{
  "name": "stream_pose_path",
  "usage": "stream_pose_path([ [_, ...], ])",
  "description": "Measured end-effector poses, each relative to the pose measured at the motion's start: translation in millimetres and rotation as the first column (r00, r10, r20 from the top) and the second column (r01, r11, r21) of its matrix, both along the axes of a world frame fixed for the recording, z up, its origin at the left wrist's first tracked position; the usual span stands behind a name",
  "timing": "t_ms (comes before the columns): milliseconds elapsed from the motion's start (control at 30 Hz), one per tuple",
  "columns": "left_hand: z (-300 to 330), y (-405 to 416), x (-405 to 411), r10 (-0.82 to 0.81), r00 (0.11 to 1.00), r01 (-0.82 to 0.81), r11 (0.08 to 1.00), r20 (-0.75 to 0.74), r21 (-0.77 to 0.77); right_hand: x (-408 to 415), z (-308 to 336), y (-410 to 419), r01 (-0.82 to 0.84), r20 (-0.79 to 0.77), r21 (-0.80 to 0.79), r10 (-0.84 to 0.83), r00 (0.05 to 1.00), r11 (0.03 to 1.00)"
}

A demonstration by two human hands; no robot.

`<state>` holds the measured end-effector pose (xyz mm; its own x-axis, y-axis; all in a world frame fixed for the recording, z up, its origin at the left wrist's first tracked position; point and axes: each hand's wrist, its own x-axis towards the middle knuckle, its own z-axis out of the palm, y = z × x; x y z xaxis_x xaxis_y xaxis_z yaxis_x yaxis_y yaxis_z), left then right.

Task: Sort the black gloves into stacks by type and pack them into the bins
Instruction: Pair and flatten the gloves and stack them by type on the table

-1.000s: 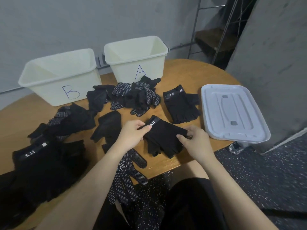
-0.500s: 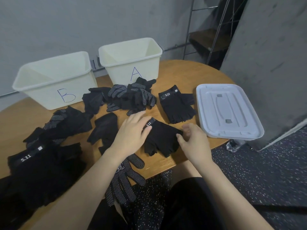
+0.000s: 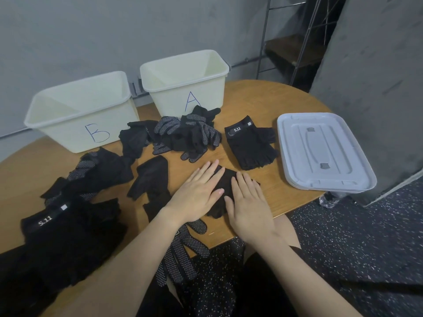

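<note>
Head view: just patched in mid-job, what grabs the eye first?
Both hands, left hand and right hand, press flat on a black fingerless glove at the round wooden table's near edge. Behind stand cream bin A and bin B; a grey lid lies right.

Both my hands lie flat, fingers straight, on a black fingerless glove (image 3: 225, 186) at the counter's (image 3: 263, 197) near edge: left hand (image 3: 198, 193) on its left part, right hand (image 3: 248, 205) on its right. Bins A (image 3: 185, 81) and B (image 3: 80, 110) stand behind.
</note>
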<state>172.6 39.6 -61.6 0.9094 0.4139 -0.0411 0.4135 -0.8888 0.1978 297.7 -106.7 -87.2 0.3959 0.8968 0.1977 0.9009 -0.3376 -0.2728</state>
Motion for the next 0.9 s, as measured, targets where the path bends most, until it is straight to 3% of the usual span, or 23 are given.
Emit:
stream_pose_path([
  [433, 3.1, 0.4, 2.7, 0.026, 0.999, -0.028, 0.999, -0.039, -0.040, 4.6, -3.9, -26.5, 0.013, 0.020, -0.054, -0.012, 1.000, 0.998],
  [533, 12.3, 0.3, 2.9, 0.047, 0.998, -0.053, 0.988, -0.043, -0.142, 3.5, -5.6, -25.5, 0.023, 0.023, -0.049, -0.022, 0.999, 0.999],
  [700, 23.6, 0.1, 5.3, 0.293, 0.938, -0.227, 0.922, 0.183, -0.314, 3.2, -6.7, -25.2, 0.035, 0.028, -0.046, -0.034, 0.999, 0.998],
  [900, 27.8, 12.1, 7.5, 0.531, 0.845, -0.462, 0.785, 0.063, -0.413, 3.1, -5.2, -25.3, 0.037, 0.029, -0.059, -0.036, 0.999, 0.998],
])
